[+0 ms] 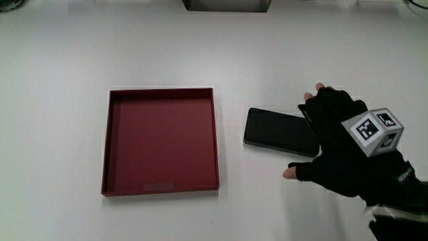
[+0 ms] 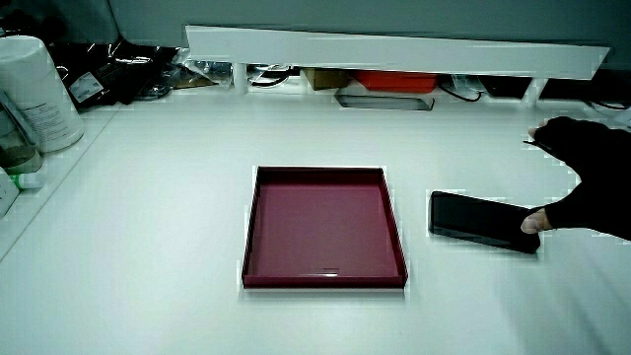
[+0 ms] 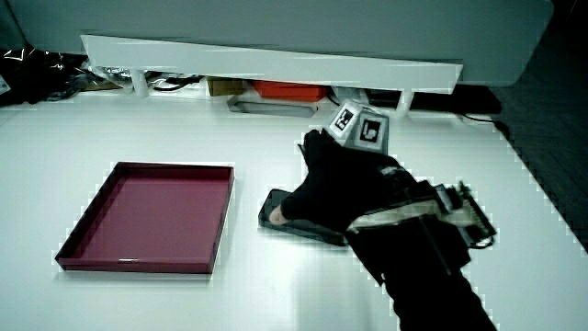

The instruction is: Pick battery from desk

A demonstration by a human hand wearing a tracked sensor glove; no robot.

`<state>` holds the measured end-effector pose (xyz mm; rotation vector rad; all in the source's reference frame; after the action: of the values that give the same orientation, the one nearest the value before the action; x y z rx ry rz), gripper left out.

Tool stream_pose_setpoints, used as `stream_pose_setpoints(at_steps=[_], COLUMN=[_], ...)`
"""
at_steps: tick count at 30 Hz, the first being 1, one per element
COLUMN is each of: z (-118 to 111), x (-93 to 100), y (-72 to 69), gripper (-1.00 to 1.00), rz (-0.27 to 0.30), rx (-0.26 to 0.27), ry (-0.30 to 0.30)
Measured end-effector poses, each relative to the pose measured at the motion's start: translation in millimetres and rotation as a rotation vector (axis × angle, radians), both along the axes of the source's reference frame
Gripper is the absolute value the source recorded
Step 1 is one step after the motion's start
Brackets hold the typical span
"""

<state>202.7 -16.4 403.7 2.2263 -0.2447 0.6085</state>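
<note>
The battery (image 1: 277, 128) is a flat black slab lying on the white table beside the dark red tray (image 1: 216, 134). The gloved hand (image 1: 321, 134) hovers over the end of the battery away from the tray, fingers spread. Its thumb rests at the battery's edge nearer the person, while its fingertips (image 1: 315, 95) reach past the farther edge, apart from it. In both side views the battery (image 2: 473, 219) (image 3: 276, 213) lies flat on the table, with the hand (image 2: 577, 182) (image 3: 331, 184) covering one end. The patterned cube (image 3: 360, 127) sits on the back of the hand.
The tray (image 2: 392, 222) is shallow and holds nothing. A low white partition (image 2: 394, 49) has cables and small items under it. A white canister (image 2: 35, 94) stands at the table's edge. A grey object (image 1: 227, 5) sits farther from the person than the tray.
</note>
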Motion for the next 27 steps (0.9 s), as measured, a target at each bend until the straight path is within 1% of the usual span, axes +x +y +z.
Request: stream_pose_setpoints(at_steps=[2, 4, 5, 6, 7, 9, 11, 12, 13, 15, 18, 19, 22, 23, 24, 25, 26, 27], z=[10.0, 21.7, 24.8, 33.7, 39.3, 50.2, 57.4, 64.0, 67.7, 72.4, 87.8, 95.3, 109.9, 112.7, 120.1, 122.7, 129.8, 128.0], x=[-1.6, -2.9, -4.4, -2.8, -2.2, -1.5, -3.1, -2.3, -3.3, -5.8, -8.4, -8.4, -10.4, -11.2, -9.7, -9.4, -7.1, -8.8], y=[-5.1, -9.7, -11.1, -12.5, -13.9, -16.1, -18.5, -19.6, -20.4, -21.5, -22.0, -22.1, -22.9, -22.9, -23.0, -23.0, -23.2, -23.6], gripper=[0.0, 0.0, 0.0, 0.0, 0.0, 0.0, 0.0, 0.0, 0.0, 0.0, 0.0, 0.0, 0.0, 0.0, 0.0, 0.0, 0.0, 0.0], rz=[0.004, -0.046, -0.028, -0.02, -0.01, 0.0, 0.007, 0.02, 0.011, 0.024, 0.023, 0.025, 0.024, 0.027, 0.035, 0.043, 0.054, 0.057], rx=[-0.02, 0.064, 0.056, 0.039, 0.032, 0.012, -0.005, -0.006, -0.007, -0.015, -0.054, -0.071, -0.085, -0.092, -0.108, -0.115, -0.126, -0.127], ry=[0.0, 0.039, 0.039, 0.053, 0.047, 0.059, 0.044, 0.057, 0.063, 0.06, 0.065, 0.081, 0.102, 0.097, 0.111, 0.104, 0.113, 0.105])
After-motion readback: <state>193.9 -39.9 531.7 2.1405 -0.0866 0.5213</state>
